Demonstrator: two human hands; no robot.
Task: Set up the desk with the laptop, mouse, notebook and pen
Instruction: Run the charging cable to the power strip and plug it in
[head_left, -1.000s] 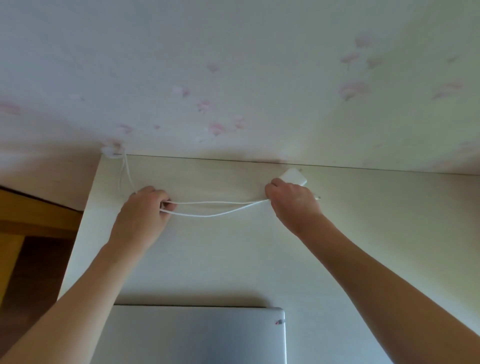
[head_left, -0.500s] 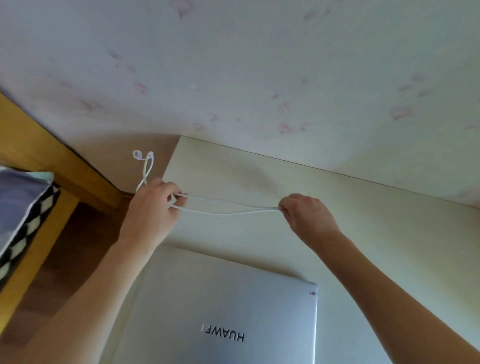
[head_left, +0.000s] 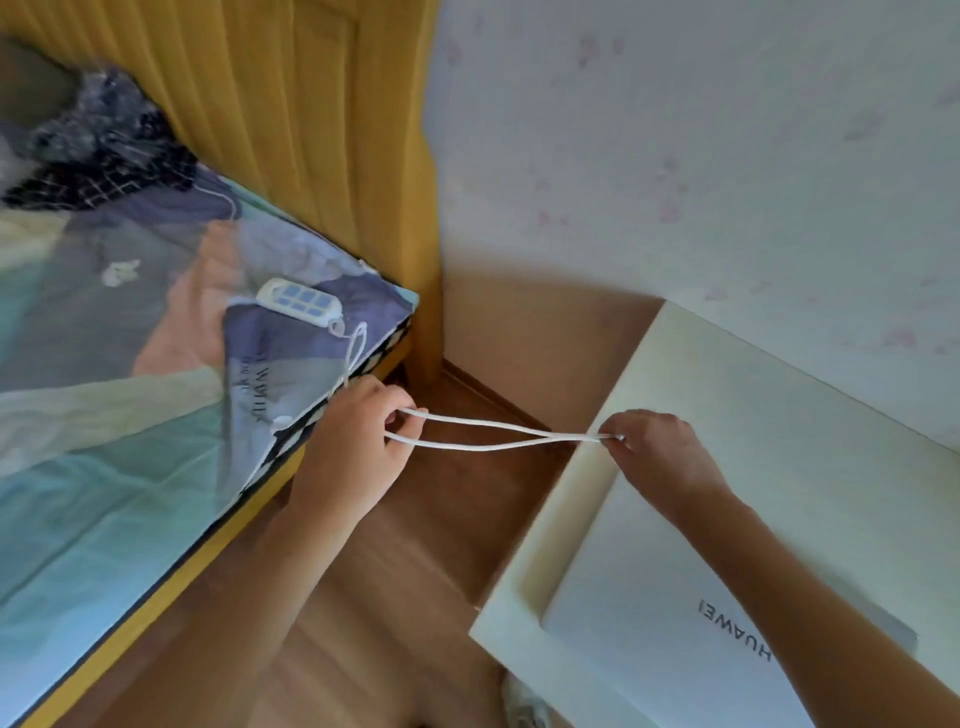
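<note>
A closed silver laptop (head_left: 660, 618) lies on the pale desk (head_left: 748, 400) at the lower right, its logo facing up. A white cable (head_left: 493, 436) is stretched in two strands between my hands, over the gap between bed and desk. My left hand (head_left: 358, 441) grips the cable's looped end near the bed's edge. My right hand (head_left: 660, 457) pinches the other end above the desk's left edge. From my left hand the cable runs up to a white power strip (head_left: 298, 302) on the bed. No mouse, notebook or pen is in view.
A bed (head_left: 104, 389) with a patterned cover fills the left, with a yellow wooden headboard (head_left: 322, 130) behind it. Wooden floor (head_left: 395, 597) shows between bed and desk. A pale flowered wall (head_left: 727, 156) stands behind the desk.
The view has swung left, bringing the bed and power strip into sight. Both hands, still holding the cable, have moved left off the desk's middle towards the bed.
</note>
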